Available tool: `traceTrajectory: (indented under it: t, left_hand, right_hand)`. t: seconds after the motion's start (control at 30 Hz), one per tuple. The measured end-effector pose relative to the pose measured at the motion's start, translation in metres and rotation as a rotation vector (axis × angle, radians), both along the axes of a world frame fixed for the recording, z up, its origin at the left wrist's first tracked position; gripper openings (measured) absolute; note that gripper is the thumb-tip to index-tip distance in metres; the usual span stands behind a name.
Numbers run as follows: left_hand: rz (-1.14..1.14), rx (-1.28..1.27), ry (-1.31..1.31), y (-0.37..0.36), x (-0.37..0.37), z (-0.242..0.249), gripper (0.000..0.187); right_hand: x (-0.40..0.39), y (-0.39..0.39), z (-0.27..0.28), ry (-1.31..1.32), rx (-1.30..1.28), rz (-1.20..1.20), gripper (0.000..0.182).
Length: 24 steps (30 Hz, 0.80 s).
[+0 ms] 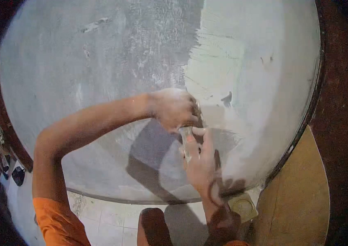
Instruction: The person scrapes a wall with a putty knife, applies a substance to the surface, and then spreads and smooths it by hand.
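Patchy grey wall (pixel 100 65) is filling my feed, and I'm seeing the left hand (pixel 174 108) sitting curled, can't tell on what, right hand (pixel 200 166) gripping a pale-smeared tool (pixel 185 137) just below, probably for steadiness, near the whitish coat (pixel 217 67).

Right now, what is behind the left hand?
A wall, grey above the left hand and pale to its upper right; what the hand covers cannot be seen.
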<state>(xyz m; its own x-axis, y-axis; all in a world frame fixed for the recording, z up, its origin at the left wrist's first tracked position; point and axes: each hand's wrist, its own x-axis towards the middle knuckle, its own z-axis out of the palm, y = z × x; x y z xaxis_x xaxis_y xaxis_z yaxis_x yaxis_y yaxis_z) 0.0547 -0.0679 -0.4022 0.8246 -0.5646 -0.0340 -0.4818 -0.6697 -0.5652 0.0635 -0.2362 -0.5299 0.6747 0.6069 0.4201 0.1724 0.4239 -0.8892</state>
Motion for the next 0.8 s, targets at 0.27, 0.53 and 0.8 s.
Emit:
traceTrajectory:
  t: [0.27, 0.53, 0.8]
  left_hand:
    - [-0.128, 0.090, -0.101, 0.005, 0.004, 0.050, 0.031]
    - [-0.192, -0.020, 0.061, 0.003, 0.001, -0.022, 0.026]
    - [-0.083, 0.091, -0.003, -0.007, 0.002, 0.022, 0.022]
  right_hand:
    - [0.016, 0.018, 0.042, -0.008, 0.140, 0.008, 0.019]
    - [0.003, 0.012, -0.032, 0.034, 0.042, 0.021, 0.020]
    - [0.007, -0.001, 0.025, 0.151, -0.003, 0.103, 0.017]
